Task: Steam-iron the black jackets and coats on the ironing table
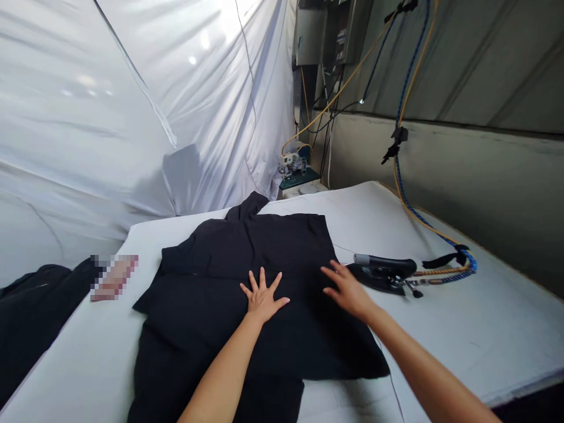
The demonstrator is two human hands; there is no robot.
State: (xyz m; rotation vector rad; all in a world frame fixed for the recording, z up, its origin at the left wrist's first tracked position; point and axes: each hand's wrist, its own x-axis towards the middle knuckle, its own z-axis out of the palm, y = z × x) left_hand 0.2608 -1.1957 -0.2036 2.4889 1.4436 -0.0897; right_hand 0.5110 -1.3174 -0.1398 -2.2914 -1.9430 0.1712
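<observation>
A black garment [198, 317] lies spread over the white table, with a sleeve-like part folded out at its far edge. My left hand [263, 299] rests on the middle of the garment, palm down and fingers spread. Over the garment's right part is my right hand [348, 289], its fingers apart and holding nothing; whether it touches the cloth I cannot tell. Just beyond its fingertips, to the right, a black steam iron [385, 273] sits on the table with its hose and cord attached.
The white table [462, 329] extends right. Blue and orange hoses [403, 176] hang down to the iron. Dark cloth [35, 317] lies at the left beside a blurred reddish item [115, 279]. A sewing machine [295, 167] stands beyond the table, near white sheeting [110, 117].
</observation>
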